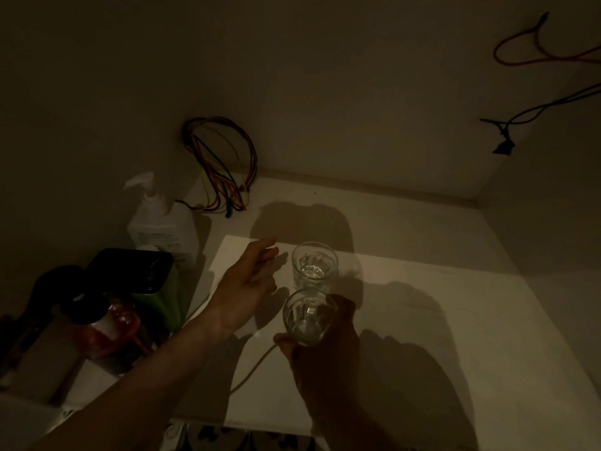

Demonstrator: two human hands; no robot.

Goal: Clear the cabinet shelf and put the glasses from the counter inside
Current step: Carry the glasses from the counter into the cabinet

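Note:
I look into a dim white cabinet shelf (pixel 422 320). One clear faceted glass (pixel 314 265) stands upright on the shelf near its middle. My left hand (pixel 247 288) hovers just left of that glass, fingers spread and holding nothing. My right hand (pixel 325 359) grips a second clear glass (pixel 308 317) from below, held right in front of the standing one and slightly above the shelf.
A white pump bottle (pixel 159 219) stands at the shelf's left, with a black-lidded green container (pixel 136 271) and a red bottle (pixel 113 320) in front. A bundle of coloured wires (pixel 221 164) hangs on the back wall. More wires (pixel 536 43) run across the right wall.

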